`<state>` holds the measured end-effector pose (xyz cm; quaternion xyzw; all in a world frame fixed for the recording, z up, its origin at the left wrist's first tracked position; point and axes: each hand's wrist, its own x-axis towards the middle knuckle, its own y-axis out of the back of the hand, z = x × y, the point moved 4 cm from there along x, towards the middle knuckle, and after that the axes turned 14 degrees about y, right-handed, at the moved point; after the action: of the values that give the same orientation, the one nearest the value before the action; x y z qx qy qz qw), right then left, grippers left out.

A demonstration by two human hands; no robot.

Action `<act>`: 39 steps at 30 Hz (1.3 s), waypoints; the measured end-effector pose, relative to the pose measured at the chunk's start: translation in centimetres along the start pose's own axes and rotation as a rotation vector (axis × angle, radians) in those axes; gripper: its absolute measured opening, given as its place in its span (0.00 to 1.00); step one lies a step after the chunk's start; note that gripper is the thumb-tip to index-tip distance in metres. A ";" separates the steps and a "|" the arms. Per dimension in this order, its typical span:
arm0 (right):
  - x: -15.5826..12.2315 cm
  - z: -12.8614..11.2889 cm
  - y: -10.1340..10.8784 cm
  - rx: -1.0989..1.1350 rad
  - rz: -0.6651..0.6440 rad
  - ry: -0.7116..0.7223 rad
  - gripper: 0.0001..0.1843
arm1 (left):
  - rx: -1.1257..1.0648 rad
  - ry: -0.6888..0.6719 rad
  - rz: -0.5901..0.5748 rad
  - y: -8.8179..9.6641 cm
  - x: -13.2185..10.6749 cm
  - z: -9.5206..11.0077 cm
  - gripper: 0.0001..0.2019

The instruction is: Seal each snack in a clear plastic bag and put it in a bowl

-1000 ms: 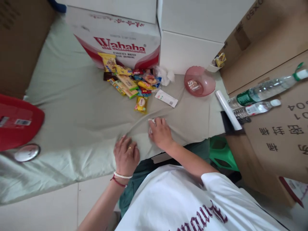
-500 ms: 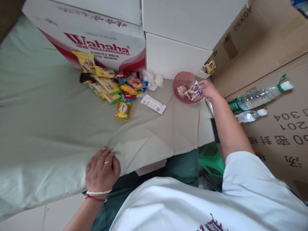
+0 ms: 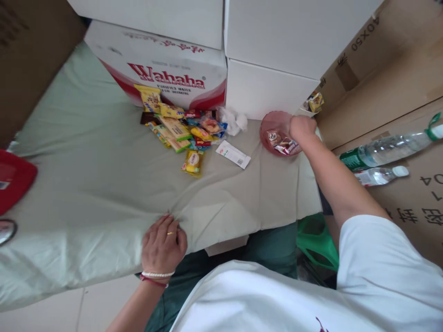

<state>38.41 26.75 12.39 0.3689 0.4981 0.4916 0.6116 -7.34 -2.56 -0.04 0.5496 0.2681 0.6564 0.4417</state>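
Note:
At the right, my right hand point(image 3: 303, 129) reaches over the right rim of a reddish see-through bowl point(image 3: 265, 123). Its fingers are curled down, and their tips are hidden. Inside the bowl, a brown wrapped snack point(image 3: 274, 137) lies next to a white-and-purple snack packet point(image 3: 287, 146), just below my right hand. My left hand point(image 3: 164, 244) rests palm down near the cloth's front edge, fingers stretched out, holding nothing. A pile of wrapped snacks point(image 3: 176, 128) is in the middle, with a yellow snack packet point(image 3: 193, 163) and a white flat packet point(image 3: 233, 154) in front.
Behind the snacks stands a Wahaha carton point(image 3: 162, 60) beside white boxes point(image 3: 270, 90). Crumpled white plastic point(image 3: 233, 122) sits by the pile. Two bottles point(image 3: 387, 150) are at the right by brown cartons point(image 3: 387, 83). A red object point(image 3: 15, 180) enters at the left.
My right hand has lowered into the bowl, and the white-and-purple packet it held now lies in there. My left hand stays on the cloth. The view has shifted left.

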 end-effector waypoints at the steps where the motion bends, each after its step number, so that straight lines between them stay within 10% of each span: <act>1: 0.4 -1.0 1.2 0.032 0.074 0.031 0.24 | -0.002 0.004 -0.003 0.0 -0.1 0.0 0.11; 8: 4.1 -12.9 1.5 0.239 0.230 0.407 0.22 | -0.077 0.076 -0.062 -0.8 -1.0 -0.7 0.13; 13: 4.1 -14.2 0.3 0.372 0.313 0.303 0.15 | -0.147 0.170 -0.107 -1.1 -1.3 -0.8 0.14; 18: -4.1 -13.1 -2.5 1.000 0.456 0.179 0.09 | -0.167 0.169 -0.092 -0.9 -1.0 -0.7 0.11; 24: -20.5 -17.1 -13.2 2.192 -0.011 -0.072 0.15 | -0.345 0.321 -0.060 0.4 -0.5 -0.6 0.07; 33: -29.1 -17.4 -17.1 2.327 -0.100 -0.227 0.16 | -0.860 0.048 -0.517 1.2 -1.1 12.7 0.20; 39: -29.5 -17.5 -17.1 2.362 0.022 -0.201 0.17 | -0.945 0.235 -0.591 0.0 -2.8 13.7 0.08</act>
<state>24.84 -6.71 -0.45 0.7462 0.5900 -0.2989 -0.0758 5.78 -6.85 2.01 0.1171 0.1350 0.6102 0.7718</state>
